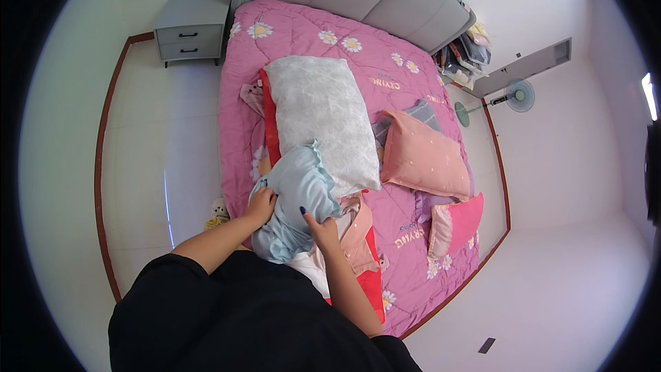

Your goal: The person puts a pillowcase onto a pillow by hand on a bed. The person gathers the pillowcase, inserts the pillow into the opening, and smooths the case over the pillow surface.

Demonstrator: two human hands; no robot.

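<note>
A white pillow (321, 118) lies lengthwise on a pink flowered quilt (303, 34) covering the bed. Its near end sits inside a light blue ruffled pillowcase (297, 200). My left hand (261, 205) grips the left edge of the pillowcase. My right hand (321, 229) holds its right side, fingers pressed on the fabric. Under the pillow lie a red cloth (270, 124) and a peach cloth (358, 234).
A peach pillow (421, 156) and a pink pillow (456, 224) lie on the bed's right side. A grey nightstand (191, 27) stands at the upper left. A standing fan (518, 96) is at the right. A small toy (218, 213) lies on the floor by the bed.
</note>
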